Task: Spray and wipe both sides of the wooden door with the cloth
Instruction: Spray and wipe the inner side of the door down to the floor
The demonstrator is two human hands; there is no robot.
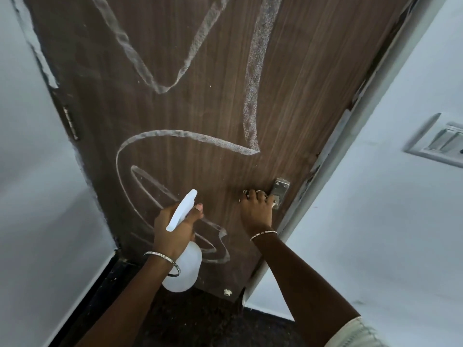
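head view: the wooden door (200, 108) filled the middle of the frame, seen from close up and below. its brown face carried looping white spray trails (253, 103), some running high up and others curling low near the hands. the left hand (172, 229) held a white spray bottle (184, 269) just in front of the lower part of the door. its grip was wrapped round the neck below the spray head, with the thumb (199, 208) lying beside the head and the nozzle tilted up toward the wood. the round body of the bottle hung below the wrist. the right hand (255, 211) reached to the door's right edge, its grip curled tight round the metal door handle (281, 190), so that only the mounting plate showed. each wrist wore a thin bangle (263, 234). a hinge (71, 123) sat on the door's left edge and a small pale stopper (227, 292) near its bottom corner. a switch plate (441, 144) was fixed on the pale wall (375, 221) to the right. the floor (200, 324) below was dark.
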